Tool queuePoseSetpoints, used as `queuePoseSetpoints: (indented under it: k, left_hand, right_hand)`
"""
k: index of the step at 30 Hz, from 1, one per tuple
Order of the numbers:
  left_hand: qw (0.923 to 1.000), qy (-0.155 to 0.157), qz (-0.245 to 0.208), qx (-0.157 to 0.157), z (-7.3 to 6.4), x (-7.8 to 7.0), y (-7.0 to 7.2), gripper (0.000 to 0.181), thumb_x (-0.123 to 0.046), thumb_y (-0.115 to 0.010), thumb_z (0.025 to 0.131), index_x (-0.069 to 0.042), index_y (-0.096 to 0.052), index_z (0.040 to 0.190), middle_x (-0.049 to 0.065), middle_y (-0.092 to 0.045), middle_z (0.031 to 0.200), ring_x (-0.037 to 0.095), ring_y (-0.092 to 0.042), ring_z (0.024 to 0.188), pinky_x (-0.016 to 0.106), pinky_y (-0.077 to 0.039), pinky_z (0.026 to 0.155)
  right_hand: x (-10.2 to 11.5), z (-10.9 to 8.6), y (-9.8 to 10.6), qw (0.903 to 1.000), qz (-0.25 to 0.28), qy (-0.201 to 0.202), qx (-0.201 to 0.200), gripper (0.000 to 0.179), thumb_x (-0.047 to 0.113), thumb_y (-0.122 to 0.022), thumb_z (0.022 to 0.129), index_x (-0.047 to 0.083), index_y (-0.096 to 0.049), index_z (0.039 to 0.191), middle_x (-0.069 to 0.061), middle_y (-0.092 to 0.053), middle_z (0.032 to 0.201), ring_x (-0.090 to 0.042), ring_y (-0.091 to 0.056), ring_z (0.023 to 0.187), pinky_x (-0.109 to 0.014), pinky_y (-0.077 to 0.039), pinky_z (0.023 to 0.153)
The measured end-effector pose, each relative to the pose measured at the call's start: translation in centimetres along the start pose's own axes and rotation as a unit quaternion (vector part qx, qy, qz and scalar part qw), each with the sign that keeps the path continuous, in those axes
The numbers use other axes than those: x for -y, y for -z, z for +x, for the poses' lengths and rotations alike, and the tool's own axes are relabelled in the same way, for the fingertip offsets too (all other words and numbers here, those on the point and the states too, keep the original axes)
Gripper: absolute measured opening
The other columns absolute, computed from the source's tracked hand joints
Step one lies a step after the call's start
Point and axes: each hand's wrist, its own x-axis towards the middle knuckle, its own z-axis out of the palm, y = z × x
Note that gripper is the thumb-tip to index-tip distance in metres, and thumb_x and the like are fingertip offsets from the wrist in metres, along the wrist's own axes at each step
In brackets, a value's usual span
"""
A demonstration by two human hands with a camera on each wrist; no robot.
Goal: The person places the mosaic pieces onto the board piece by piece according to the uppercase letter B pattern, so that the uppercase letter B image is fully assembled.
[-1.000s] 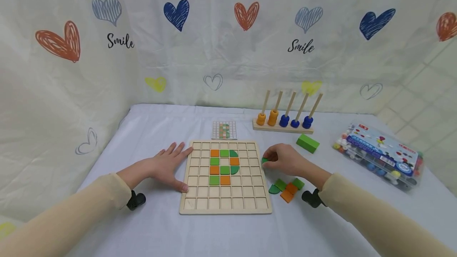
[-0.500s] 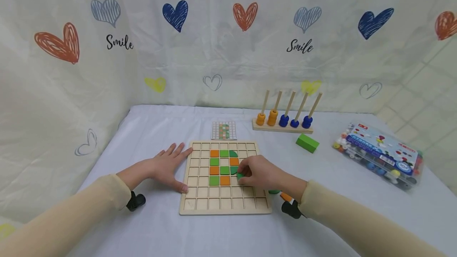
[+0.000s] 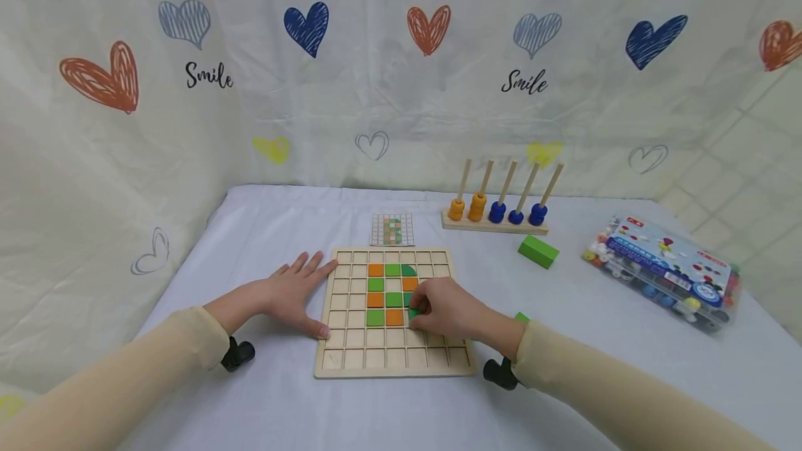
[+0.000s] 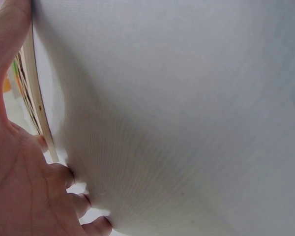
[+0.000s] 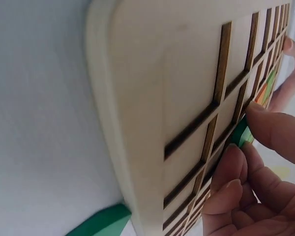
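A wooden grid board (image 3: 354, 359) lies flat, with square orange and green tiles and rounded dark green tiles set in its cells. My left hand (image 3: 291, 298) rests along the board's left edge, fingers spread, thumb and index fingertip touching the rim. Over the board, my right hand (image 3: 447, 308) pinches a dark green rounded tile (image 5: 240, 132) between thumb and fingers. In the head view that tile is at the cell right of the lowest orange tile (image 3: 395, 317); whether it sits fully in the cell is hidden by the fingers.
Behind the board lies a printed pattern card (image 3: 392, 230). A peg stand with beads (image 3: 495, 223), a green block (image 3: 539, 251) and a clear plastic box (image 3: 667, 270) stand to the right. Beside the board, a loose dark green tile (image 5: 105, 223) shows; my right arm covers other loose tiles.
From the board's right side, my right hand has carried the dark green tile left onto the grid, then slightly further left and down to a cell. My left hand stays put.
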Motion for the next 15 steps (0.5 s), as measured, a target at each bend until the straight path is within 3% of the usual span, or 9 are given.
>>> queuePoseSetpoints:
  k: [15]
  left_hand:
    - [1.0, 0.0, 0.006, -0.001, 0.13, 0.19, -0.12, 0.13, -0.072, -0.078, 0.074, -0.012, -0.009, 0.166, 0.024, -0.001, 0.171, 0.05, 0.001, 0.157, 0.073, -0.012, 0.12]
  right_hand:
    - [0.54, -0.41, -0.32, 0.9995, 0.005, -0.022, -0.024, 0.015, 0.012, -0.087, 0.082, 0.007, -0.074, 0.088, 0.003, -0.065, 0.076, -0.01, -0.057, 0.072, -0.025, -0.052, 0.068]
